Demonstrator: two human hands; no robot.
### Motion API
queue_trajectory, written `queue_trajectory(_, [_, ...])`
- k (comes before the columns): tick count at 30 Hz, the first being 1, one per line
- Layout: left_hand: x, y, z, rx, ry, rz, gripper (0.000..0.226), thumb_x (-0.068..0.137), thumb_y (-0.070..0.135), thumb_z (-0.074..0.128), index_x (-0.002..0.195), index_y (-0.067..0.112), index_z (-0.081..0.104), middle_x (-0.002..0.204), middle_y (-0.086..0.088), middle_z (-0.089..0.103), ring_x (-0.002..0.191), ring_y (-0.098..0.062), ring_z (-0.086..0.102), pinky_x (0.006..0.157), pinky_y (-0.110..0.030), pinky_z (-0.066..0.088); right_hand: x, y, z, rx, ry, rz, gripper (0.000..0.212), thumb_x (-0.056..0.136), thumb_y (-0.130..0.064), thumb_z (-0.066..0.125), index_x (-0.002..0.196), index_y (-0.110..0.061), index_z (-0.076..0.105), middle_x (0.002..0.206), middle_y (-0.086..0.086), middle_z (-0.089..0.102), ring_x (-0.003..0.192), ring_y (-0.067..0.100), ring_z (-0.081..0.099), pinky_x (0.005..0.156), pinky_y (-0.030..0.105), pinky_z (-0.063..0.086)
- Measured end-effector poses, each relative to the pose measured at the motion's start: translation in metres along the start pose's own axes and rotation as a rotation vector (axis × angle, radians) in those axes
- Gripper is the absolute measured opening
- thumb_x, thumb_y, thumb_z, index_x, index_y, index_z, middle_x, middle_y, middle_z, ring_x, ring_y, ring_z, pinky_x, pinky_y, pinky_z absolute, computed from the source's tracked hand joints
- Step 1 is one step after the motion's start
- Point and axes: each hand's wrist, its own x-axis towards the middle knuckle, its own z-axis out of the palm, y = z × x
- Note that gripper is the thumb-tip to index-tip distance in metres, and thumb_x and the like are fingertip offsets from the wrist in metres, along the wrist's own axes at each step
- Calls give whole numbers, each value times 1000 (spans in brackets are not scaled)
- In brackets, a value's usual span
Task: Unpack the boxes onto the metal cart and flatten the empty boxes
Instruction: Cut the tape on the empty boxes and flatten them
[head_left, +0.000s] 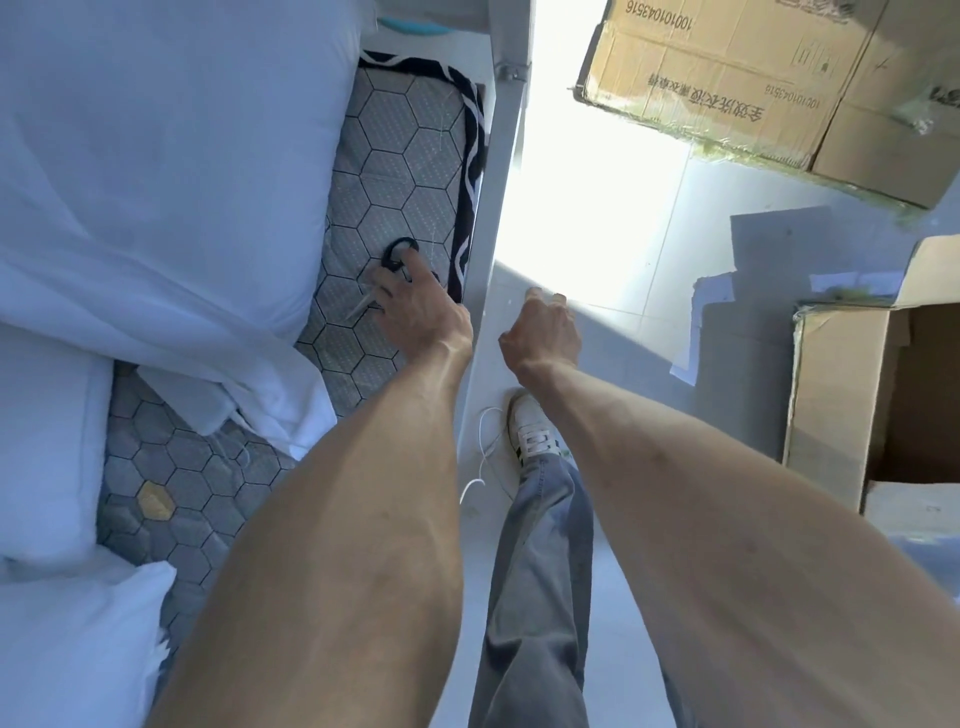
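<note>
The left hand (415, 301) reaches onto the mattress (395, 145), its grip closing round black-handled scissors (390, 267) that lie on the hexagon-quilted surface beside a white duvet (156, 166); the right hand (545, 327) hangs over the white bed frame (498, 218), fingers loosely curled, grip holding nothing; a sealed cardboard box (737, 78) with printed numbers sits on the floor at the far right; nearer, at the right edge, an open cardboard box (841, 395) stands with its flaps up; between them flat grey sheets (779, 239) lie on the tiles; a white shoe (535, 431) shows below
</note>
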Motion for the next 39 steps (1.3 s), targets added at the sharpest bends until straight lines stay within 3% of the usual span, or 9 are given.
queue_trajectory(5, [-3, 6, 1, -1, 60, 90, 36, 87, 17, 65, 119, 16, 50, 106, -10, 69, 100, -32, 64, 90, -42, 42, -1, 6, 0, 39, -5, 51, 38, 89, -9, 53, 127, -6, 52, 123, 17, 54, 117, 35, 52, 96, 42, 47])
queue_trajectory(11, [-28, 34, 2, -42, 74, 268, 29, 89, 31, 59, 113, 14, 56, 102, -7, 63, 94, -29, 62, 80, -40, 49, 0, 34, -19, 143, 22, 143, 39, 91, -14, 57, 129, -7, 52, 125, 15, 55, 119, 33, 53, 97, 41, 46])
queue_trajectory(17, [-54, 98, 1, -37, -155, 431, 25, 98, 18, 53, 119, 11, 63, 98, -12, 70, 86, -30, 63, 65, -30, 41, 1, 83, -59, 272, 95, 314, 48, 87, -14, 60, 132, -16, 41, 117, 10, 52, 107, 29, 55, 76, 37, 47])
queue_trajectory(20, [-79, 157, 0, 110, -296, 506, 18, 94, 8, 50, 94, 12, 67, 95, -15, 68, 94, -36, 64, 66, -32, 39, 14, 127, -96, 310, 126, 323, 69, 88, -8, 59, 145, -21, 24, 127, 10, 43, 112, 29, 51, 77, 38, 48])
queue_trajectory(22, [-100, 209, 1, 219, -419, 576, 21, 86, 4, 52, 67, 12, 53, 90, -20, 66, 94, -40, 63, 66, -35, 43, 27, 165, -127, 305, 168, 280, 78, 89, -3, 52, 153, -23, 12, 141, 11, 35, 123, 29, 45, 89, 38, 47])
queue_trajectory(24, [-123, 265, 5, 287, -454, 634, 20, 79, 1, 52, 62, 11, 50, 88, -23, 64, 93, -42, 63, 66, -35, 44, 39, 202, -159, 351, 189, 285, 64, 90, -1, 45, 148, -21, 26, 139, 11, 42, 124, 31, 46, 93, 40, 45])
queue_trajectory(28, [-171, 360, 26, 341, -342, 784, 30, 79, 5, 56, 104, 18, 69, 103, -16, 68, 103, -39, 63, 80, -36, 49, 54, 270, -206, 595, 186, 552, 26, 96, -13, 41, 116, -13, 57, 110, 15, 65, 105, 36, 62, 86, 37, 48])
queue_trajectory(34, [-247, 486, 73, 569, -345, 1125, 14, 84, 12, 53, 86, 16, 67, 89, -8, 69, 95, -33, 62, 80, -32, 42, 65, 384, -251, 981, 366, 723, 26, 91, -19, 51, 116, -18, 56, 102, 16, 70, 100, 39, 62, 75, 37, 45])
queue_trajectory(39, [-289, 529, 113, 646, -406, 1197, 15, 87, 10, 53, 86, 15, 67, 94, -13, 68, 93, -38, 63, 74, -36, 46, 67, 447, -251, 1205, 369, 998, 19, 96, -16, 51, 109, -15, 65, 108, 12, 71, 104, 33, 64, 84, 32, 48])
